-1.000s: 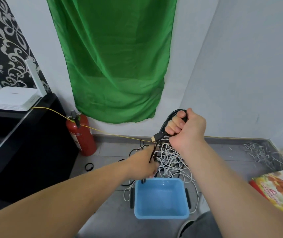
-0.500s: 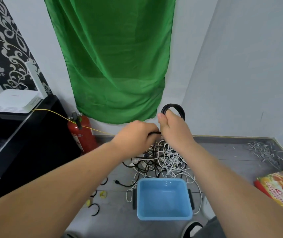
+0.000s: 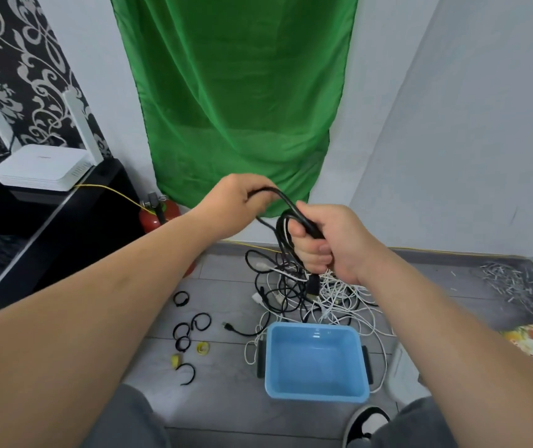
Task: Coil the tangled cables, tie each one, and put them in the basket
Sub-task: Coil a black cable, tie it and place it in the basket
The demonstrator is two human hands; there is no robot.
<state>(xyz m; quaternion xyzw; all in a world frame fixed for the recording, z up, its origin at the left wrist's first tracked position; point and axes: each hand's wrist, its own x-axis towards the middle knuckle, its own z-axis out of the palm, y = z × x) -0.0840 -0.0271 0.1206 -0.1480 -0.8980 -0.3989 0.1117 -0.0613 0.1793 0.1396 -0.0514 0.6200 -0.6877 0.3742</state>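
The black cable (image 3: 287, 200) was in the air between both hands, above the floor (image 3: 226, 279), and not yet in the basket (image 3: 317, 394). Half a second before, the two hands were close together at the small coil. Now the left grip (image 3: 236, 202) had moved up and away to the left, its fingers curled round the cable, so that a short arc of cable stood between it and the right grip (image 3: 329, 244). The right grip was closed round the gathered loops, and the plug (image 3: 313, 286) hung down just under it. We judged from this that one more turn was being drawn out to lay on the coil, so the coiling of this cable was not finished. Under the hands the tangle (image 3: 336, 292) of white and black cables lay on the floor just behind the basket, and some strands seemed to lead from it up to the coil. The basket showed nothing inside. The black ties (image 3: 191, 329) lay untouched on the floor to the left of it, so tying was, we thought, the step after this one.
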